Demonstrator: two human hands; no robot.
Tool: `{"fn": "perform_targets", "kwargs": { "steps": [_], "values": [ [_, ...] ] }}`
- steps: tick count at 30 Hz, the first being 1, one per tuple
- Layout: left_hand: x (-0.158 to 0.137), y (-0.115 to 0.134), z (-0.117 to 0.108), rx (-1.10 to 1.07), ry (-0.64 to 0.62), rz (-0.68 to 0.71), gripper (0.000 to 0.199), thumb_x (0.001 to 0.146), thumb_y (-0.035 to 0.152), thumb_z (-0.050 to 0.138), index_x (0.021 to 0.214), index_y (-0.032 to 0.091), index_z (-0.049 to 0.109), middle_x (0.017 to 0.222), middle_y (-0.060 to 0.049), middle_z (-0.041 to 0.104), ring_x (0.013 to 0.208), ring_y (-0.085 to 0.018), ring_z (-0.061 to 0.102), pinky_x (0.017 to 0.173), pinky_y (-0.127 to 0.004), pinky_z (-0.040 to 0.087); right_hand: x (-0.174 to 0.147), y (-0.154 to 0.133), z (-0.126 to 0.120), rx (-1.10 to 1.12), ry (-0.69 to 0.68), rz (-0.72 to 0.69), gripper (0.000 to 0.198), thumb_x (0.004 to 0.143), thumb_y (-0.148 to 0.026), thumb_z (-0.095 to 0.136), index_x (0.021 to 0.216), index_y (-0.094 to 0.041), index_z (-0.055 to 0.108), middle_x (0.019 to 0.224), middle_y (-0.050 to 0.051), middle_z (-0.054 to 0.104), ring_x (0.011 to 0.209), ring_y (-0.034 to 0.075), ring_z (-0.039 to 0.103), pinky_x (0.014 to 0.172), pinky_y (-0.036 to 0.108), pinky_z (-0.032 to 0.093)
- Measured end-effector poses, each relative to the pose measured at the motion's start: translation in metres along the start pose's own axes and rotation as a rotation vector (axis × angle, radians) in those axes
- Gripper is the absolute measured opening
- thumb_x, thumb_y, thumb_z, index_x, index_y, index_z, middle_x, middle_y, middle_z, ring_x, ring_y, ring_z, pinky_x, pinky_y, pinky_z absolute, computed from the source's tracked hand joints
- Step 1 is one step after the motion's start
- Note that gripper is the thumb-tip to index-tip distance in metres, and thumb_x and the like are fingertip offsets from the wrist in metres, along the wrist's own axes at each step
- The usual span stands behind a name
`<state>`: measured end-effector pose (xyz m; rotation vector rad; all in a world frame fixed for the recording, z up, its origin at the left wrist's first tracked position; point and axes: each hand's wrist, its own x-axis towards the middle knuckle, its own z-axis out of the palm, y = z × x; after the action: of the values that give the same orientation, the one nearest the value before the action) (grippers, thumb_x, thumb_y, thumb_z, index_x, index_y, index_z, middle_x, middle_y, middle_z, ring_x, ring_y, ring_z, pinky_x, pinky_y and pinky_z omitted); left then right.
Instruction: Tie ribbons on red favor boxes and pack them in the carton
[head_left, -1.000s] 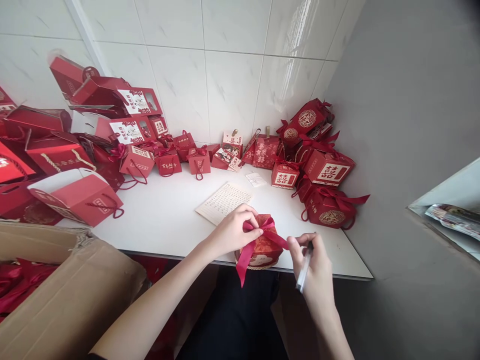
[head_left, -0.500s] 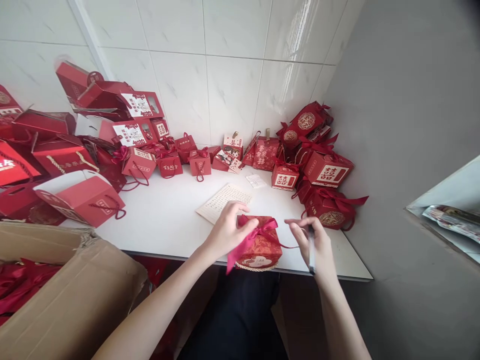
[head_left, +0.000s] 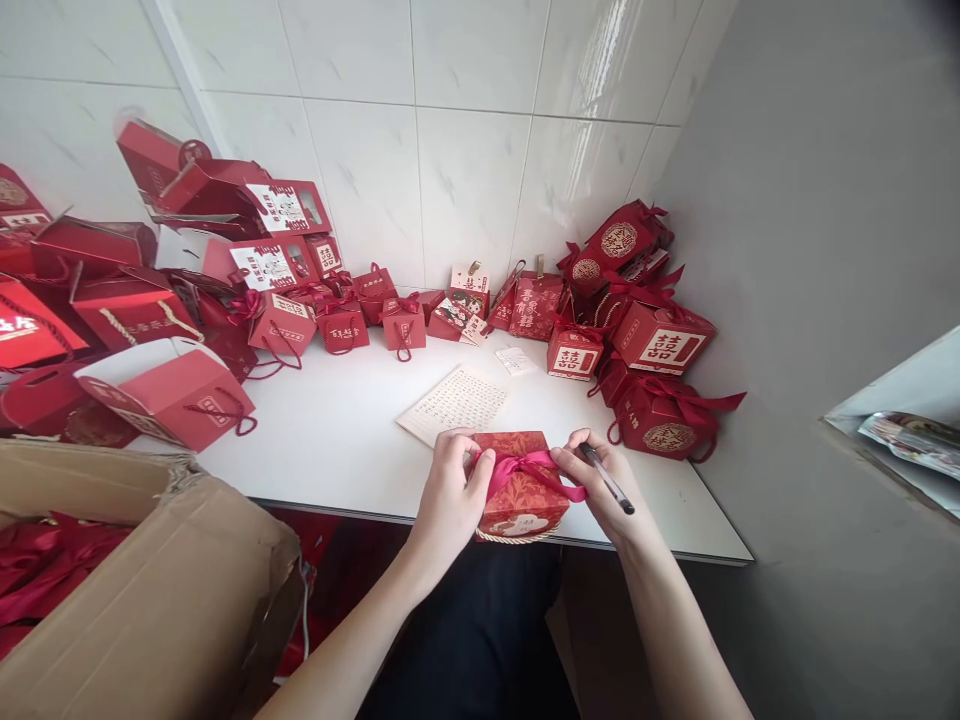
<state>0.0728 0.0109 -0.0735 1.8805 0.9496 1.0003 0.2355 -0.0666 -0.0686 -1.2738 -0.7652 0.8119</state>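
Note:
A red patterned gift box (head_left: 514, 505) with a twisted cord along its front sits at the table's near edge. Across its top runs a crimson ribbon (head_left: 525, 463), knotted in the middle. My left hand (head_left: 450, 495) is closed at the box's left side, thumb and fingers pinching the ribbon there. On the right, my right hand (head_left: 600, 490) pinches the ribbon beside the knot. That same hand also keeps a pen (head_left: 611, 482) tucked between its fingers, slanting down to the right.
Behind the box lies a handwritten sheet (head_left: 457, 400), with a small paper slip (head_left: 514, 361) farther back. Red gift boxes (head_left: 180, 395) pile up at left, others (head_left: 664, 335) at right by a grey panel (head_left: 810, 250). A cardboard carton (head_left: 165, 580) holding red ribbons stands at lower left.
My right hand has moved left from beside the box to the ribbon by the knot. My left hand has shifted to pinch the ribbon's left part, and the ribbon looks pulled tighter across the top.

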Motion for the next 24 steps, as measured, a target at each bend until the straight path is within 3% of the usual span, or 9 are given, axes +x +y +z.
{"fn": "perform_targets", "kwargs": {
  "steps": [8,14,17,19,21,22,24],
  "values": [
    [-0.009,-0.005,0.004,-0.014,0.003,-0.01,0.012,0.089,0.026,0.038,0.078,0.021,0.037,0.118,-0.01,0.049,0.115,-0.02,0.049,0.089,-0.035,0.045,0.006,0.015,-0.006,0.344,-0.002,0.138,0.047,0.048,-0.023,0.089,0.066,-0.019,0.046,0.058,-0.006,0.047,0.052,0.008,0.044,0.049,0.017,0.035],
    [-0.008,-0.005,0.004,-0.016,-0.004,-0.014,0.013,0.088,0.025,0.038,0.076,0.021,0.038,0.117,-0.011,0.05,0.115,-0.02,0.048,0.092,-0.036,0.042,0.005,0.021,-0.005,0.442,0.077,0.207,0.047,0.045,-0.022,0.089,0.062,-0.02,0.045,0.055,-0.007,0.046,0.054,0.01,0.05,0.053,0.019,0.045],
    [-0.008,-0.003,0.002,-0.1,-0.027,-0.075,0.013,0.088,0.029,0.039,0.078,0.021,0.039,0.117,-0.01,0.05,0.116,-0.02,0.048,0.095,-0.036,0.04,0.006,0.023,-0.009,0.426,0.054,0.244,0.046,0.045,-0.026,0.089,0.061,-0.019,0.047,0.057,-0.007,0.048,0.056,0.011,0.052,0.053,0.019,0.046],
    [-0.009,-0.003,-0.002,-0.223,-0.091,-0.18,0.016,0.088,0.036,0.04,0.083,0.021,0.04,0.112,-0.009,0.055,0.108,-0.021,0.054,0.09,-0.036,0.043,0.006,0.023,-0.016,0.367,0.085,0.188,0.043,0.051,-0.034,0.087,0.063,-0.02,0.049,0.061,-0.005,0.053,0.061,0.013,0.055,0.057,0.022,0.049],
    [-0.01,-0.003,-0.007,-0.36,-0.161,-0.278,0.024,0.087,0.045,0.043,0.091,0.021,0.04,0.11,-0.009,0.057,0.102,-0.021,0.058,0.086,-0.036,0.046,0.004,0.021,-0.024,0.281,0.135,0.046,0.041,0.059,-0.046,0.082,0.07,-0.021,0.051,0.074,0.0,0.061,0.079,0.019,0.06,0.07,0.029,0.052],
    [-0.011,-0.004,-0.01,-0.407,-0.189,-0.3,0.03,0.085,0.047,0.046,0.096,0.021,0.04,0.112,-0.01,0.057,0.104,-0.021,0.058,0.086,-0.035,0.046,0.002,0.019,-0.027,0.232,0.118,-0.039,0.043,0.062,-0.051,0.079,0.076,-0.023,0.051,0.086,0.003,0.064,0.092,0.023,0.059,0.079,0.034,0.05],
    [-0.011,-0.005,-0.015,-0.433,-0.215,-0.29,0.039,0.081,0.049,0.053,0.105,0.02,0.04,0.119,-0.011,0.054,0.114,-0.022,0.052,0.092,-0.035,0.043,-0.001,0.013,-0.031,0.093,-0.043,-0.175,0.05,0.061,-0.055,0.079,0.085,-0.025,0.047,0.115,0.008,0.058,0.116,0.027,0.047,0.094,0.044,0.041]
  ]
}}
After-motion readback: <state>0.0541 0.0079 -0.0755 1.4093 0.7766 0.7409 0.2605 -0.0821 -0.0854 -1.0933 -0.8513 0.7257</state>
